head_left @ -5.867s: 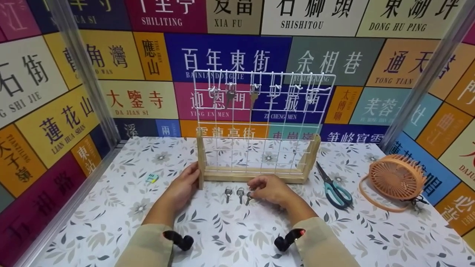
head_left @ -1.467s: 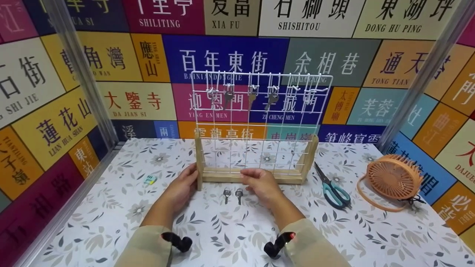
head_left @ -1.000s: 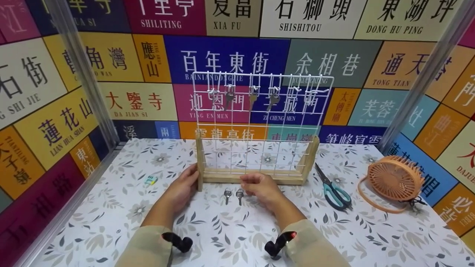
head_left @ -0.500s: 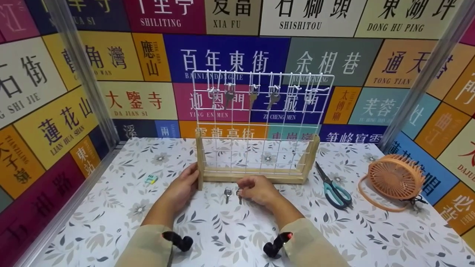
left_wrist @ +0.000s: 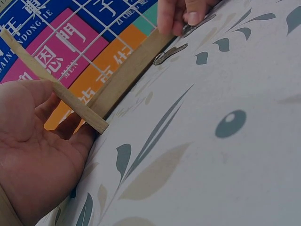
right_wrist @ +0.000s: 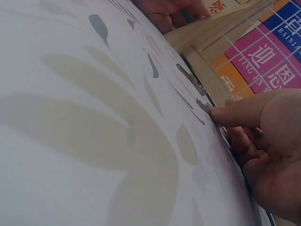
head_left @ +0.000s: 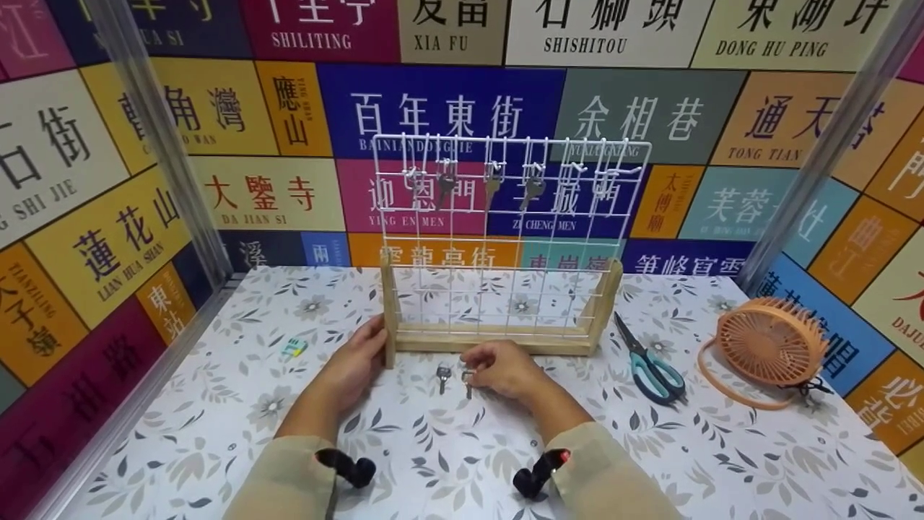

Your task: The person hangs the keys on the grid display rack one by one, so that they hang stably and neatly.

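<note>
A white wire-grid rack on a wooden base [head_left: 433, 342] stands in the middle of the table. My left hand [head_left: 352, 370] grips its left wooden post [left_wrist: 77, 106], fingers behind it. My right hand [head_left: 507, 371] pinches a key [right_wrist: 203, 106] on the table in front of the base; its blade shows below the fingers. Another silver key [head_left: 442, 377] lies just left of it, flat on the cloth. From hooks near the rack's top hang a dark key [head_left: 446, 186], a brassy key [head_left: 493, 188] and a grey key [head_left: 533, 189]. The leftmost hook also seems to carry one, hard to make out.
Teal-handled scissors [head_left: 650, 375] lie right of the rack, with an orange fan [head_left: 769, 343] beyond them. A small green and yellow item [head_left: 294, 349] lies left of my left hand. Lettered walls [head_left: 440, 108] enclose the table's back and sides.
A key from the table now hangs on the fourth hook. My right hand has shifted slightly left and now pinches another key. The left hand stays on the post.
</note>
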The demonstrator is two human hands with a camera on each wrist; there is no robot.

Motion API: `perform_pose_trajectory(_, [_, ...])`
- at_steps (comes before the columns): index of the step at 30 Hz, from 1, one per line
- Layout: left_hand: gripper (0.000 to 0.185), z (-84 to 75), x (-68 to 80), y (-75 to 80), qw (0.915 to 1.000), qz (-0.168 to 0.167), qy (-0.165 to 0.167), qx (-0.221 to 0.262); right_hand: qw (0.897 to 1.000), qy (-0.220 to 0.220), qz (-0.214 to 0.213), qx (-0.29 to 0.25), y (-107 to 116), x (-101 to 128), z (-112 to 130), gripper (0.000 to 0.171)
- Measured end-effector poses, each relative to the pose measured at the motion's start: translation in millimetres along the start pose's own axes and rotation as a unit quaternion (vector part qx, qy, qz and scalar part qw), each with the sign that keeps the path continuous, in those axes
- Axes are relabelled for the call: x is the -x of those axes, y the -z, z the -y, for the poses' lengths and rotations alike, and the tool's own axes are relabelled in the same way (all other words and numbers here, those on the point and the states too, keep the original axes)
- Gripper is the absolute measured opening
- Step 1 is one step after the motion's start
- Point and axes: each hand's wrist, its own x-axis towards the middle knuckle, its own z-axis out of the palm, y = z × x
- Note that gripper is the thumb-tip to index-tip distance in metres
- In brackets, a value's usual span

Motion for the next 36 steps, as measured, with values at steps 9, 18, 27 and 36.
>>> perform_pose_trajectory(9, [0.052,0.6,-0.3,-0.9,0.9999,0.001,-0.006,0.012,0.999,0.021,0.008,-0.027,0.4,0.6,-2.2,0.039])
perform_pose_trajectory(18, [0.049,-0.2,-1.6,-1.6,0.9998,-0.006,-0.003,0.017,0.999,0.026,0.007,-0.029,0.8,-1.5,-3.7,0.035])
perform_pose_trajectory(27, [0.051,1.7,-2.9,-1.5,0.9999,-0.002,-0.004,0.012,1.000,0.024,0.007,0.009,0.7,-0.3,-2.6,0.036])
perform_pose_trajectory(36, [0.051,1.9,-1.1,-0.7,0.9999,0.002,-0.010,0.010,0.999,0.014,0.008,0.033,-0.9,1.5,3.3,0.034])
